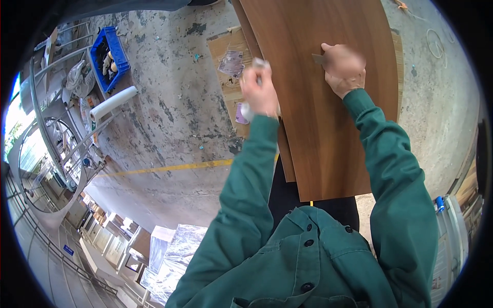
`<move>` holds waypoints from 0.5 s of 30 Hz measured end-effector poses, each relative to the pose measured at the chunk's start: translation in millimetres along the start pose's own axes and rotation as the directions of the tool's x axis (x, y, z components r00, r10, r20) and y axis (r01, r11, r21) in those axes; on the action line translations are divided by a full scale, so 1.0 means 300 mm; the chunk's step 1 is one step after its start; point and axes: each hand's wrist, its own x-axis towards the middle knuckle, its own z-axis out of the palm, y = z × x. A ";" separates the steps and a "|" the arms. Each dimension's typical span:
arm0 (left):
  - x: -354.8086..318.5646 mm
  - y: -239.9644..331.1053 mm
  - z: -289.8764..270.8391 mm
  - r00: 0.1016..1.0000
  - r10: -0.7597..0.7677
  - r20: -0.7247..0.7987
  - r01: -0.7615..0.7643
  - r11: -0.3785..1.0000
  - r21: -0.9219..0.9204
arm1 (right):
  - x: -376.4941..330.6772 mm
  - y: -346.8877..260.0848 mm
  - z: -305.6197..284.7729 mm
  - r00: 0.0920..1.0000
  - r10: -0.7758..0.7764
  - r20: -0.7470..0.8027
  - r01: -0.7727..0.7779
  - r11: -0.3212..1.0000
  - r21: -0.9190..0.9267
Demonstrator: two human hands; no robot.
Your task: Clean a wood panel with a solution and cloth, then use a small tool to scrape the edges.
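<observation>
A large brown wood-grain panel (pixel 328 123) lies in front of me, on top of another panel and cardboard. My left hand (pixel 259 90) grips a crumpled white cloth (pixel 247 109) at the panel's left edge. My right hand (pixel 345 69) rests on the panel's surface and pinches a small flat grey scraper-like blade (pixel 318 59) against it. Both arms wear green sleeves.
Cardboard (pixel 228 51) with small plastic packets lies on the stained concrete floor under the panels. A blue crate (pixel 109 56) with small items, a white roll (pixel 113 102) and metal racks stand at the left. A yellow floor line (pixel 169 167) runs across. Wrapped bundles sit lower left.
</observation>
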 end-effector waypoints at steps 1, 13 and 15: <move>0.094 0.007 0.015 1.000 0.009 0.002 -0.009 1.000 -0.005 | 0.011 -0.010 -0.004 1.000 -0.008 0.000 0.008 1.000 0.007; 0.101 0.045 0.020 0.999 0.039 -0.010 -0.038 0.999 0.010 | 0.007 -0.009 -0.007 1.000 0.010 0.019 -0.010 1.000 0.017; 0.244 0.119 0.065 0.999 -0.037 0.023 0.037 0.999 -0.009 | 0.007 0.001 -0.015 1.000 0.000 0.017 0.000 1.000 0.008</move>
